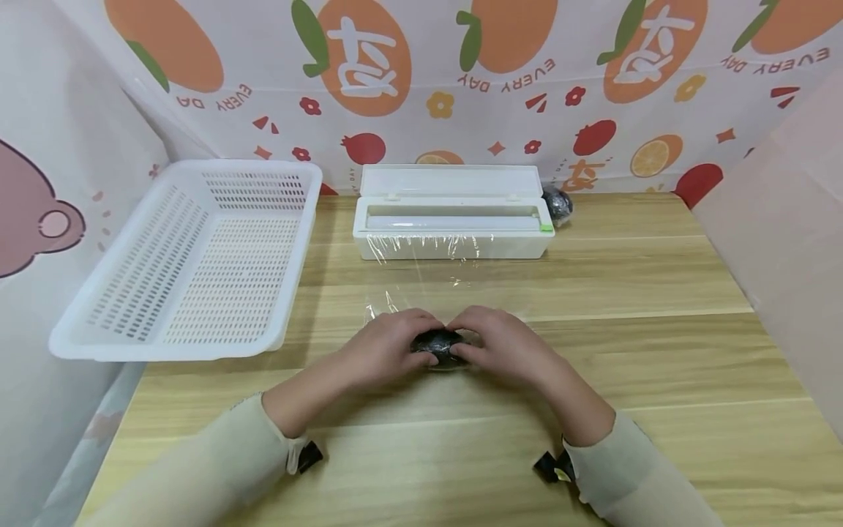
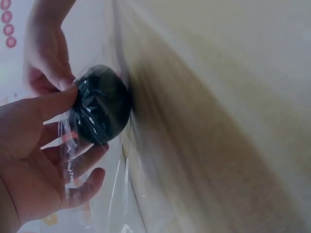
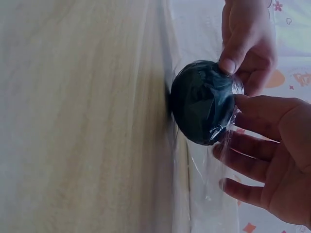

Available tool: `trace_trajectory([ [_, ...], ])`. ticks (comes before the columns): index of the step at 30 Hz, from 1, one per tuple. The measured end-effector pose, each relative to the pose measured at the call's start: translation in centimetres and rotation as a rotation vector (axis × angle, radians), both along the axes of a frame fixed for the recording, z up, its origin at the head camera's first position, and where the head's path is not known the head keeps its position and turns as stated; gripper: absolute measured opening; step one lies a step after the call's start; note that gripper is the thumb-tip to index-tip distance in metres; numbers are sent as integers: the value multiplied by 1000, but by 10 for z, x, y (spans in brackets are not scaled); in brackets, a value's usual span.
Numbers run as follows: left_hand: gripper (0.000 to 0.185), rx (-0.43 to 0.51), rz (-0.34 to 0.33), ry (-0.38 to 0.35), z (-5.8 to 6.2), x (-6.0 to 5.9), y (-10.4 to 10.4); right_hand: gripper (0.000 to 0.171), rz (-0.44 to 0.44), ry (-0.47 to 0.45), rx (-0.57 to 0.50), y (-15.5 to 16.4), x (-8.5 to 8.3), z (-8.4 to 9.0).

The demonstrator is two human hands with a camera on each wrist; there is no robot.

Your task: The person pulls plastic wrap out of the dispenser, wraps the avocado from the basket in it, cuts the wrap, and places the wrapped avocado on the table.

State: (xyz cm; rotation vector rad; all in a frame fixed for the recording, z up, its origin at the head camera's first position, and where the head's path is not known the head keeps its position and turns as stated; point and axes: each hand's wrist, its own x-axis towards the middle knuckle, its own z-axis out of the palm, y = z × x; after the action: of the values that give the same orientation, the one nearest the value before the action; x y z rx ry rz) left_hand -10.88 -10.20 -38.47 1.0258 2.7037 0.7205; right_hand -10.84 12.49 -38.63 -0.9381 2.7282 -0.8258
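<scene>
Fruit-printed cloth walls close in a pale wooden desk (image 1: 658, 293), and at its middle I have both hands meeting over one small thing. My left hand (image 1: 388, 344) and my right hand (image 1: 503, 344) each pinch a dark round ball (image 1: 437, 345) from their own side, fingertips curled against it, with a sheet of clear cling film (image 1: 421, 293) drawn over and around it. The wrist views show the film (image 2: 73, 150) already clinging tight to the ball's glossy top, while loose folds trail off between my fingers (image 3: 243, 155); the ball rests on or just above the desk, on the film. I judge the step in hand to be the wrapping itself, with the cover partly closed. The next move, as I read it, calls for gathering the loose edges under the ball and pressing them flat without letting it roll. Beyond my hands the film runs back toward a white dispenser box (image 1: 453, 234) with its lid up. A second dark ball (image 1: 558, 205) lies just beside that box's right end, and a white perforated basket (image 1: 197, 263) sits tilted at the left.
</scene>
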Motion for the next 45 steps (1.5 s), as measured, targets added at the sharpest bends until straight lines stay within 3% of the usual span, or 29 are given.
trace_trajectory([
  [4, 39, 24, 44, -143, 4, -9, -2, 23, 5, 173, -26, -1, 6, 3],
  [7, 40, 30, 66, -220, 7, -14, -3, 20, 23, 273, -103, -4, 13, 7],
  [13, 37, 3, 48, -281, 10, -24, -4, 26, 69, 174, -195, -15, 22, 6],
  [19, 35, 11, 11, -313, 8, -29, -4, 30, -45, 85, -124, -20, 18, -2],
  [25, 45, -3, 23, -309, 11, -31, -5, 30, -79, 72, -74, -22, 12, -6],
  [29, 44, 45, 138, -173, 20, -22, -5, 29, -81, 88, -55, -25, 9, -6],
  [32, 29, 183, 230, -81, 31, -10, -3, 28, -85, 89, -46, -26, 5, -5],
  [35, 19, 310, 233, -131, 35, 2, 2, 27, -94, 82, -47, -26, 1, -4],
  [39, 20, 334, 245, -263, 23, 10, 6, 24, -104, 77, -48, -26, -3, -2],
  [41, 22, 317, 269, -266, 15, 11, 7, 25, -102, 76, -46, -26, -4, -2],
  [45, 22, 291, 292, -203, 6, 10, 8, 25, -101, 70, -47, -26, -5, 0],
])
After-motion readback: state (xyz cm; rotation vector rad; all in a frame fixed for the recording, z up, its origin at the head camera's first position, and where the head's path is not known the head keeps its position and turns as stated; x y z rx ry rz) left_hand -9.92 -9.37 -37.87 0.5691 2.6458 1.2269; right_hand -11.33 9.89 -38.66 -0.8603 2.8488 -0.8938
